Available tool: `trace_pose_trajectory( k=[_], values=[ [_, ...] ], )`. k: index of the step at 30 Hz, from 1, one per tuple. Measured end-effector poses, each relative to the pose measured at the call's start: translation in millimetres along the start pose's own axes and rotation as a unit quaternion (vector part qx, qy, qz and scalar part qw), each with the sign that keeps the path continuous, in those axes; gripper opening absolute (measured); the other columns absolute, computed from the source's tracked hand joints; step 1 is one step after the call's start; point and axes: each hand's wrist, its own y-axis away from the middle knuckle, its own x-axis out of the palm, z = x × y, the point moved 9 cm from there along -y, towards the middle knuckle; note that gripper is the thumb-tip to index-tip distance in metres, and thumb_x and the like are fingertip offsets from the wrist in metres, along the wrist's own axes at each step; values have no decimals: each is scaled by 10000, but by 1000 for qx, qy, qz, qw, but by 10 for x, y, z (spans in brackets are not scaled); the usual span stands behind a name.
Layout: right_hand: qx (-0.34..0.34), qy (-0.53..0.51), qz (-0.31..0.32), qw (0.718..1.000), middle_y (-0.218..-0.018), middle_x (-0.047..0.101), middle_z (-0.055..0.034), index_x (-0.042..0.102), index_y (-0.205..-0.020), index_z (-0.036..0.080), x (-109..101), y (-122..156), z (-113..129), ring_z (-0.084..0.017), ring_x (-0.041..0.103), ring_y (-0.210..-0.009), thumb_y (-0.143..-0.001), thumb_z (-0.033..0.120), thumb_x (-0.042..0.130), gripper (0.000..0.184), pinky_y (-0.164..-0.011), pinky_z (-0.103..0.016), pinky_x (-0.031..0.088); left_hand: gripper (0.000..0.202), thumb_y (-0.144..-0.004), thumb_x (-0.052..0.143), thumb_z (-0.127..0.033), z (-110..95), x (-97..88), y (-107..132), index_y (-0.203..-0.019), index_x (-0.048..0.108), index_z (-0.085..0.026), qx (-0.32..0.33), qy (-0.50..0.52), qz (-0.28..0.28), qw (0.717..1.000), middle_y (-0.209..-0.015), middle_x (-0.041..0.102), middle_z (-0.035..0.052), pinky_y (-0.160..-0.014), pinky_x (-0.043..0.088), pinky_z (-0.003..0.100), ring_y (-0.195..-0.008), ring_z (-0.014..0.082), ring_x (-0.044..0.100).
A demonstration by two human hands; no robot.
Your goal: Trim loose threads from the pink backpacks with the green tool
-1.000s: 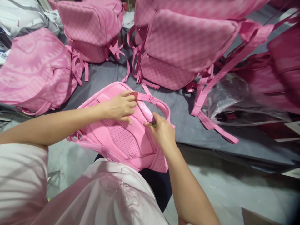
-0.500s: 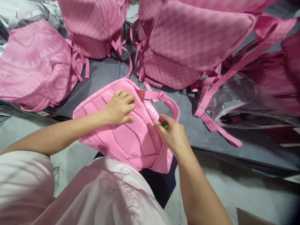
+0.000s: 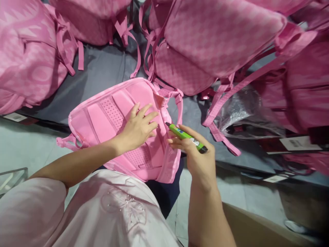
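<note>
Backpack point(image 3: 120, 127), pink, back panel up, lies at frame centre. Left hand point(image 3: 138, 127) rests flat on it, fingers spread. Right hand point(image 3: 196, 152), at 4 o'clock of the panel, grips a green lighter point(image 3: 185, 136); label print unreadable. White tags point(image 3: 295, 143) at 3 o'clock, text illegible.

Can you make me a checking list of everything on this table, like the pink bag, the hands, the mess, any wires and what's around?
Surface: grey cloth-covered table, mostly covered by bags.
Job's things: pink backpack lying back panel up; green marker.
Clutter: piled pink backpacks; crumpled clear plastic bag; barcode labels.
Hands: left hand flat on the backpack's back panel; right hand holding the green marker, tip near the strap.
Cables: nothing seen.
Surroundings: pale floor; cardboard box at lower right.
</note>
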Motion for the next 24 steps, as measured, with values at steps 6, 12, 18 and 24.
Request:
trace_pose_trajectory(
  k=[6, 12, 18, 24],
  values=[
    [-79, 68, -126, 987, -706, 662, 21, 653, -811, 195, 48, -24, 27, -144, 652, -585, -753, 400, 841, 284, -574, -272, 544, 117, -894, 704, -334, 22, 4, 50, -949, 726, -234, 46, 58, -20, 997, -1375, 641, 2, -1176, 332, 673, -1441, 368, 416],
    [-95, 133, -143, 976, -725, 693, -23, 698, -850, 178, 168, -52, 56, -152, 628, -562, -799, 435, 759, 270, -545, -292, 528, 87, -923, 641, -270, 29, 25, 40, -948, 721, -247, 40, 72, 10, 997, -1413, 616, 2, -1172, 330, 710, -1461, 390, 396],
    [-93, 132, -137, 977, -658, 672, -8, 688, -818, 178, 194, -109, 34, -150, 616, -542, -773, 401, 774, 243, -540, -291, 527, 94, -926, 633, -272, 42, 105, 24, -976, 710, -255, 24, 94, 46, 994, -1436, 596, 12, -1202, 279, 732, -1500, 378, 336],
    [-96, 117, -138, 979, -677, 681, -12, 686, -828, 169, 200, -130, 13, -150, 632, -556, -785, 371, 781, 227, -558, -292, 540, 112, -947, 588, -252, 48, 134, 24, -945, 700, -248, 15, 99, 51, 994, -1427, 602, 11, -1214, 268, 720, -1505, 364, 333]
  ],
)
